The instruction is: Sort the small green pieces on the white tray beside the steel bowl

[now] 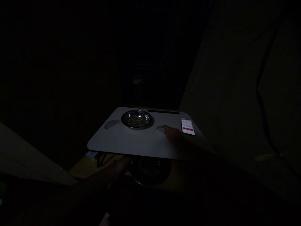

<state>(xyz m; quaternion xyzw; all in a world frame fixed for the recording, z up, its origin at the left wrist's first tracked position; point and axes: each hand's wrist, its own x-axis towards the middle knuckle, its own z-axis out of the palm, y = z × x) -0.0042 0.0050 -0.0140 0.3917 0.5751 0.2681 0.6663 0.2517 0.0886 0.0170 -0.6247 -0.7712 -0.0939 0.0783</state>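
Right hand [173,134]: forward, fingers [166,127] bent inward | Left arm [113,170]: lower, stretched forward | Left hand [127,160]: dim, pose unclear

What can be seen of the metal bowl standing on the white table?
The metal bowl is round, wide and shiny, with smooth walls that look like steel. It stands upright on the white table, to the left of the right hand, and neither of the hands touches it. Small green and pale pieces cover its bottom; it is too dark to identify them.
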